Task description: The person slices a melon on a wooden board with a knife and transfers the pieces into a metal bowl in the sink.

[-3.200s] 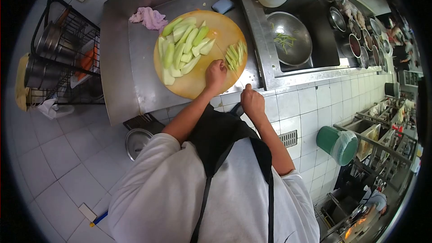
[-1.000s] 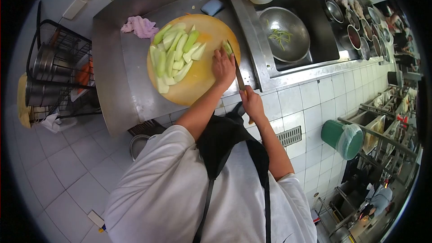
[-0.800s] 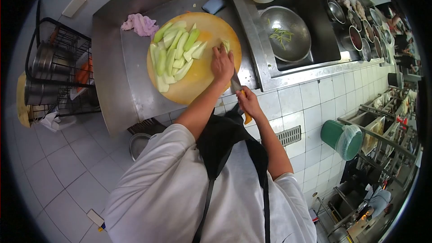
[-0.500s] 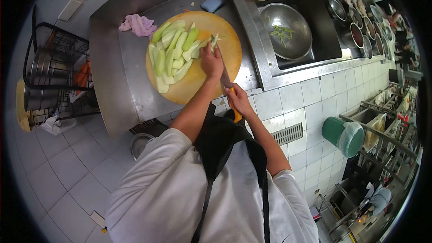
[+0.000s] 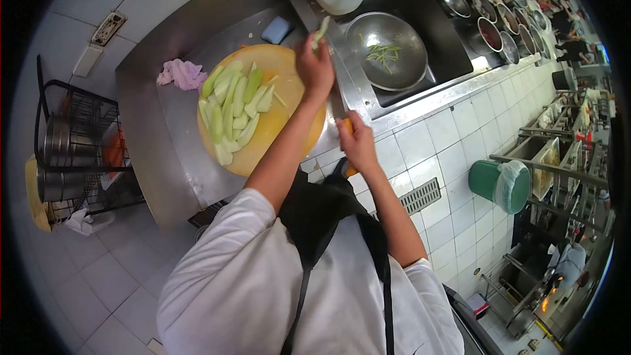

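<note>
At the right-hand rim of the round yellow cutting board (image 5: 279,59), a small bunch of pale green strips (image 5: 321,29) juts from the fingertips of the left hand (image 5: 315,69), pointing away from the body, near the ledge of the sink (image 5: 450,56). The right hand (image 5: 357,141) is lower and closer to the body, so the bunch lies beyond it. Left of both hands, the larger green vegetable pieces (image 5: 229,112) lie heaped on the board.

There is one board and one knife (image 5: 346,125). The large pieces number a dozen or more, overlapping too much for an exact count; one thin loose strip (image 5: 280,99) lies just beside them. One metal bowl (image 5: 405,34) stands in the sink with several strips inside, too tangled to count. One blue sponge (image 5: 276,29) and one pink cloth (image 5: 181,75) lie on the counter near the board, and one white container (image 5: 342,6) stands beyond the left hand.

The left arm reaches forward, its forearm slanting across the board, fingers drawn together and pinching the bunch; how many strips they hold cannot be told. The right arm is bent, its fist wrapped around the knife's orange handle by the counter's front edge, the blade directed away from the body and partly hard to make out
</note>
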The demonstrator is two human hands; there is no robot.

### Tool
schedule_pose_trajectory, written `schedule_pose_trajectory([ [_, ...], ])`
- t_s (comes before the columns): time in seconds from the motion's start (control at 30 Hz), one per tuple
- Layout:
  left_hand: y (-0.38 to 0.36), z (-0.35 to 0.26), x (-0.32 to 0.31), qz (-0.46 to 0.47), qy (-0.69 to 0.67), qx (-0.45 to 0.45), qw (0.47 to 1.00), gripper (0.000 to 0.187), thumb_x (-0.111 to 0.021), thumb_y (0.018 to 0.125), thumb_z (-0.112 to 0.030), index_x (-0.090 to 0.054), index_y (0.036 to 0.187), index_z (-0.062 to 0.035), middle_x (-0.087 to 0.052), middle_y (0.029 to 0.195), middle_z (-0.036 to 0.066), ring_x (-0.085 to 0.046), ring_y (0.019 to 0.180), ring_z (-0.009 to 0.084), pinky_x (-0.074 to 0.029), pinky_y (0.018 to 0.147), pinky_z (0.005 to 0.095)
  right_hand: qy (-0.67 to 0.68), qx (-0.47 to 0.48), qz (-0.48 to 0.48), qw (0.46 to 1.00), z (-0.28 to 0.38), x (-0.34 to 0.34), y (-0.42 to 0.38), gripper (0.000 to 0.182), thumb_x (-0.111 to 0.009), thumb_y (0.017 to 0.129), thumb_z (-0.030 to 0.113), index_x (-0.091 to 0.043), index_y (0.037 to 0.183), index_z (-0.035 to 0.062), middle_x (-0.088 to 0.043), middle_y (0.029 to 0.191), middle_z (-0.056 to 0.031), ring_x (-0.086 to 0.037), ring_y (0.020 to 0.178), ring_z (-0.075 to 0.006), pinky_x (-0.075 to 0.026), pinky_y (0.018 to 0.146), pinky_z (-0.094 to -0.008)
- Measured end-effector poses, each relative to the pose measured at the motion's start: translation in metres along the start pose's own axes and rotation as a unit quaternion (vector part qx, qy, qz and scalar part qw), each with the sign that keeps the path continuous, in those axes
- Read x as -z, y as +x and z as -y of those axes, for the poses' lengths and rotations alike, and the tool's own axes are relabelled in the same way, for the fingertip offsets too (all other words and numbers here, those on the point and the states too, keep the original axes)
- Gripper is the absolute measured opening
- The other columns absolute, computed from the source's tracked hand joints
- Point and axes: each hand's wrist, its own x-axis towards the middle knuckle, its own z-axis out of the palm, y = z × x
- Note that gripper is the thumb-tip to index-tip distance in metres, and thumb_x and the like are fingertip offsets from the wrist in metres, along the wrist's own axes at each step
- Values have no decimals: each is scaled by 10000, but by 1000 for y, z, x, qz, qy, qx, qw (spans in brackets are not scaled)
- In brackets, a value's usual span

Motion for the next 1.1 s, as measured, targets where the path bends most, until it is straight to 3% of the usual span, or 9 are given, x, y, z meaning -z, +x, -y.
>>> schedule_pose_trajectory([
  [0.13,25,-2,-121,180,46,46,982,420,-665,926,-352,-677,1206,-40,-698,1106,223,-671,1003,426,-533,880,478,-119,-24,-111,986,21,71,49,349,-631,970,304,-636,1085,-25,-676,823,-291,-682,780,-477,-515,666,-543],
  [0.2,36,12,-177,275,37,169,946,423,-666,912,-345,-682,1178,-16,-710,1104,204,-691,984,381,-549,856,469,-222,-61,-103,968,1,116,86,366,-627,956,316,-658,1060,-34,-703,878,-275,-690,819,-472,-536,710,-543],
  [0.3,56,-17,-182,359,-77,304,879,393,-647,913,-315,-689,1131,9,-730,1035,166,-714,902,316,-577,781,445,-241,-137,-88,957,-16,170,103,400,-608,948,323,-663,1044,-61,-717,918,-287,-727,755,-401,-579,698,-480],
  [0.4,70,14,-192,409,-102,216,880,364,-635,907,-279,-693,1086,32,-731,925,129,-707,797,255,-593,686,401,-75,-171,-118,975,-31,188,92,341,-613,969,291,-641,1005,-47,-683,790,-192,-685,562,-231,-543,525,-366],
  [0.5,61,27,-155,345,-277,248,862,238,-616,972,-197,-718,1012,14,-715,816,93,-674,670,171,-575,609,311,161,-164,-140,963,-43,186,74,244,-619,998,253,-599,952,14,-556,671,-38,-548,481,-134,-445,432,-285],
  [0.6,52,36,-91,279,-339,258,861,186,-608,1002,-151,-730,1001,-10,-703,791,74,-654,616,138,-556,575,264,226,-163,-131,951,-57,176,69,241,-598,1018,269,-570,940,43,-572,699,-43,-559,503,-137,-449,442,-284],
  [0.77,21,84,41,247,-214,318,890,216,-624,1004,-212,-747,976,-37,-698,744,43,-640,584,108,-485,520,239,348,-101,-92,927,-42,150,46,226,-574,1039,271,-552,953,63,-590,749,-48,-571,551,-130,-457,480,-269],
  [0.93,-41,132,149,225,110,224,942,268,-674,955,-288,-747,916,-34,-652,641,65,-661,565,228,-510,574,346,344,-133,20,929,-39,99,3,192,-560,1049,261,-563,1015,72,-607,775,-60,-565,562,-135,-456,509,-264],
  [1.1,-106,125,169,209,229,26,950,281,-702,890,-196,-704,1081,9,-675,1023,171,-684,994,315,-556,767,455,214,-210,135,944,-75,30,-23,153,-581,1027,217,-611,1012,68,-555,671,-11,-511,507,-96,-390,451,-263],
])
